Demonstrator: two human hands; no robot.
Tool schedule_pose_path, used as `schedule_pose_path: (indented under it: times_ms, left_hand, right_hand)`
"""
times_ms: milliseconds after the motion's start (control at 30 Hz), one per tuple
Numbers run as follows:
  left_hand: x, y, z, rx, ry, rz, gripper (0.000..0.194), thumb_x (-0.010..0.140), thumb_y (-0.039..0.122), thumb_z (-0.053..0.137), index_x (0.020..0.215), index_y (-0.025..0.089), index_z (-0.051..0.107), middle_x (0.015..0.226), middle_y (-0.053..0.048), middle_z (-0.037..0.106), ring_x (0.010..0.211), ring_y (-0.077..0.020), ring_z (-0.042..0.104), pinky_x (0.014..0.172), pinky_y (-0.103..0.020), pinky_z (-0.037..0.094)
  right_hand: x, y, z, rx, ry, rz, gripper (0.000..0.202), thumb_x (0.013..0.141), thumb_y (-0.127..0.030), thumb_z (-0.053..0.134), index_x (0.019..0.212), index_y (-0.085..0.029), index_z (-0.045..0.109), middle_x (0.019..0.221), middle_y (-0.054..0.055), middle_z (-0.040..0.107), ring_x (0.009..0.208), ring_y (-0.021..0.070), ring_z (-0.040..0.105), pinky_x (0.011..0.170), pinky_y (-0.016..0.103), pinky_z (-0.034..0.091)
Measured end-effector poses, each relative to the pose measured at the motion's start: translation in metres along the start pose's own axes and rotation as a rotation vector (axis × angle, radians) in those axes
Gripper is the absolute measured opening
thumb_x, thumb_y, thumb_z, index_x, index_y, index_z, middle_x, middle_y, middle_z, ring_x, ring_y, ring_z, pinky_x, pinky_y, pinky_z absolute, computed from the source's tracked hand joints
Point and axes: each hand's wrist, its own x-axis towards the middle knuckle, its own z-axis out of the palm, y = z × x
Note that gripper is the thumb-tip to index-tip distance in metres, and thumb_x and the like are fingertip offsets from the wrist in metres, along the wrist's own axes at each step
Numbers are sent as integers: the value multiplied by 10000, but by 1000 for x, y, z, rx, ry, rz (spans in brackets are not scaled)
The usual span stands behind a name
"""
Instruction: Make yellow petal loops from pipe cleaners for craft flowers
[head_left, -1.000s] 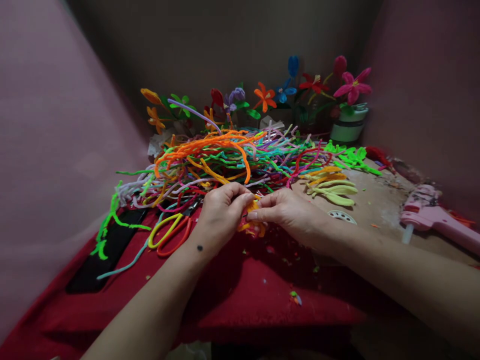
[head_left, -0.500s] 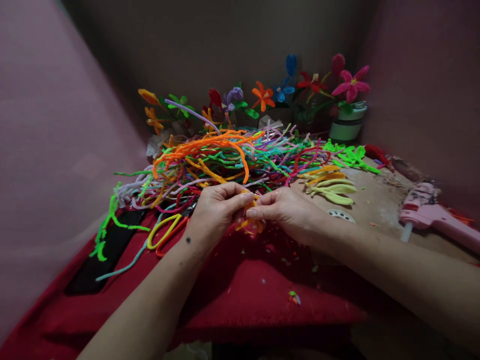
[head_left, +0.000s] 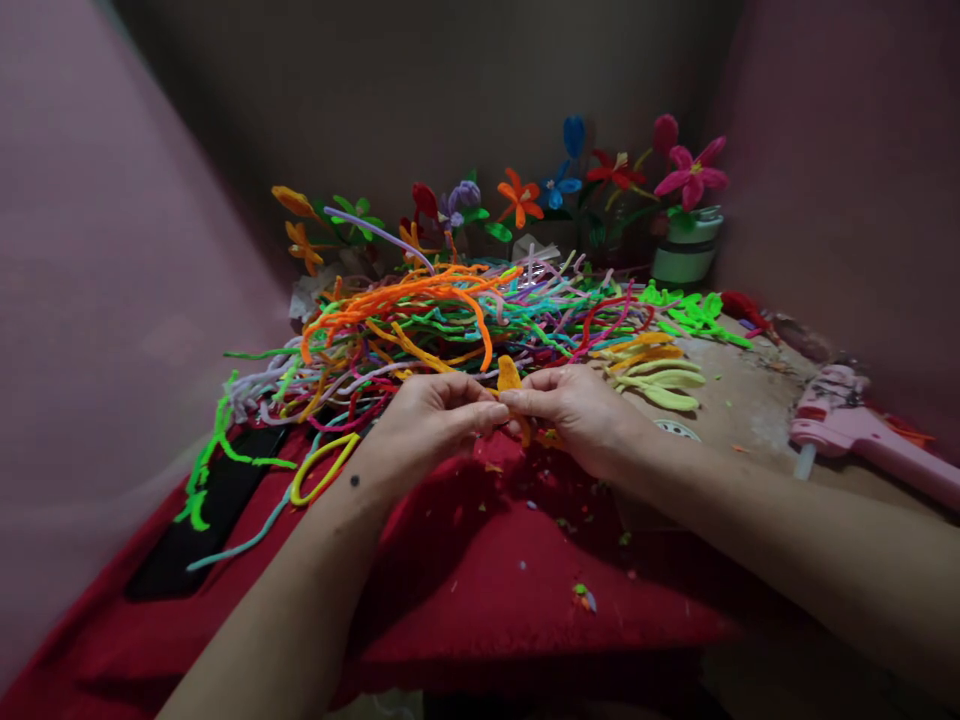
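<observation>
Both hands meet in the middle of the view, fingertips together around a small yellow-orange fuzzy piece (head_left: 509,373). My left hand (head_left: 442,412) pinches it from the left, thumb against forefinger. From the right, my right hand (head_left: 566,405) pinches the same piece. One rounded end sticks up between the hands, and more orange shows below the fingertips. Just behind them lies a big tangled heap of coloured pipe cleaners (head_left: 450,310), with orange ones on top. Yellow-green petal shapes (head_left: 664,380) rest right of the heap.
Scissors with a yellow handle (head_left: 326,470) and a black flat object (head_left: 202,520) lie left on the red cloth (head_left: 480,600). A pink glue gun (head_left: 847,425) is at the right. Fuzzy flowers (head_left: 521,197) and a pale green pot (head_left: 686,250) stand behind.
The yellow-orange piece has turned so that a rounded end now points up between my hands. My left hand has shifted slightly left and covers more of the scissors. The whole view has shifted a little.
</observation>
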Motion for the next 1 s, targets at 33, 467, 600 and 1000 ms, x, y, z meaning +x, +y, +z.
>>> schedule_pose_path:
  times_ms: [33, 467, 600, 1000]
  left_hand:
    - [0, 0, 0, 66, -5, 20, 193, 703, 312, 633, 643, 132, 599, 481, 41, 471, 403, -49, 346, 398, -182, 249]
    - [-3, -23, 10, 1000, 323, 626, 167, 847, 162, 389, 786, 178, 543, 783, -53, 556, 689, -150, 509, 555, -237, 326]
    - [-3, -18, 13, 715, 374, 485, 98, 804, 189, 473, 732, 177, 538, 746, -40, 559, 653, -135, 508, 546, -228, 339]
    - [-4, -6, 26, -284, -123, -83, 210, 759, 275, 597, 623, 131, 530, 436, 49, 501, 294, -23, 370, 318, -147, 236]
  right_hand:
    - [1, 1, 0, -3, -2, -3, 295, 665, -355, 669, 503, -146, 538, 440, -34, 475, 387, 56, 361, 410, 231, 246]
    - [4, 11, 1, -48, 92, -30, 263, 716, -335, 621, 553, -154, 522, 433, -24, 514, 351, 59, 399, 362, 200, 274]
    - [3, 10, 2, 36, 102, -30, 266, 721, -335, 618, 554, -152, 519, 448, -19, 532, 354, 61, 422, 358, 195, 282]
    - [4, 3, -1, 177, 150, -156, 290, 673, -384, 671, 603, -154, 509, 512, -43, 490, 437, 56, 401, 426, 207, 297]
